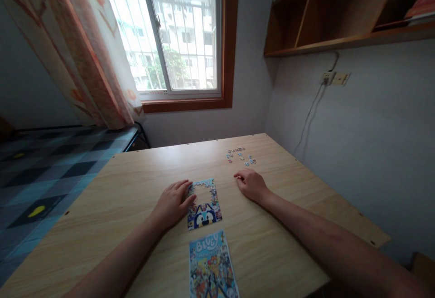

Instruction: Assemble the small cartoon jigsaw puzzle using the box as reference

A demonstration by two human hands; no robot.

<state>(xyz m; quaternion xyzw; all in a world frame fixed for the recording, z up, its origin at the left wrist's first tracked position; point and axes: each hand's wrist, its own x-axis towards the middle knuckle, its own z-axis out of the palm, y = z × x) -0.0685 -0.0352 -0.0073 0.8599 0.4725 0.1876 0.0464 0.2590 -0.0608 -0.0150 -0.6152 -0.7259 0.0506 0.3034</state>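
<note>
A partly assembled jigsaw puzzle lies flat on the wooden table, with a blue cartoon dog's face at its near end. Bare table shows through a gap in its upper middle. My left hand rests at its left edge, fingers stretched out and the thumb over the puzzle. To the right, my right hand rests on the table with its fingers curled in; whatever they may hold is hidden. Beyond that hand are several loose puzzle pieces. Nearer to me, below the puzzle, lies a "Bluey" picture sheet.
The wooden table reaches toward a wall with a barred window. At left are a curtain and a checked bed. A shelf hangs at upper right, above a wall socket with a cable.
</note>
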